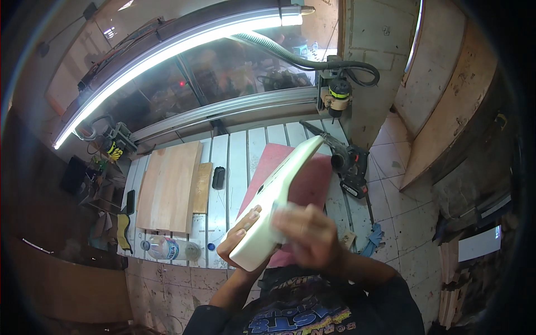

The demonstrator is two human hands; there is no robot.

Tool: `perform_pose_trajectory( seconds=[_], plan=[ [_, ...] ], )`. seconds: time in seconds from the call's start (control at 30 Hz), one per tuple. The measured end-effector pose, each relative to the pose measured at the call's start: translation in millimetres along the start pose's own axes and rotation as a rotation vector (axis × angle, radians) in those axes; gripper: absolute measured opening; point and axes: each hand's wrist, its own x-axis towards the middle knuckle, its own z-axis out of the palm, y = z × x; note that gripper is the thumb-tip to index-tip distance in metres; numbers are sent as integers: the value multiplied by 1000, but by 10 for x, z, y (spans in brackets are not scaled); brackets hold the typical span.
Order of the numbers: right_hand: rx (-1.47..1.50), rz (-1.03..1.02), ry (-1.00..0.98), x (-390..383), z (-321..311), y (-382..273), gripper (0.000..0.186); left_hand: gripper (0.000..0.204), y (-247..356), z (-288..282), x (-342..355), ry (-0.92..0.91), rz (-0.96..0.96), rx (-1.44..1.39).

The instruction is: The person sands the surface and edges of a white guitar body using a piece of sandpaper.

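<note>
My left hand is closed on a cream-white board-like piece with a curved, narrowing upper end and dark openings along its left part, held tilted over a pink pad on the slatted bed. My right hand is against the piece's right side, smeared by motion; a pale, blurred patch at its fingertips is too indistinct to name.
On the slatted bed lie wooden boards, a black case, a plastic bottle, a cordless blower and a blue glove. Behind are a machine gantry, spindle and lit tube.
</note>
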Motion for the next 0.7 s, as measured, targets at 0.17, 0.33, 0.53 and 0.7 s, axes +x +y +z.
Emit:
perform_pose_trajectory(
  seconds=[0.17,0.33,0.53,0.7],
  plan=[
    [71,16,-1,14,17,-98,43,68,222,26,197,42,118,349],
    [4,50,63,38,66,114,43,56,203,38,251,43,158,269],
    [54,-91,16,26,68,-28,45,67,63,-7,53,47,-41,64],
    [68,8,58,62,79,1,41,70,63,-15,68,-15,68,222]
  ],
)
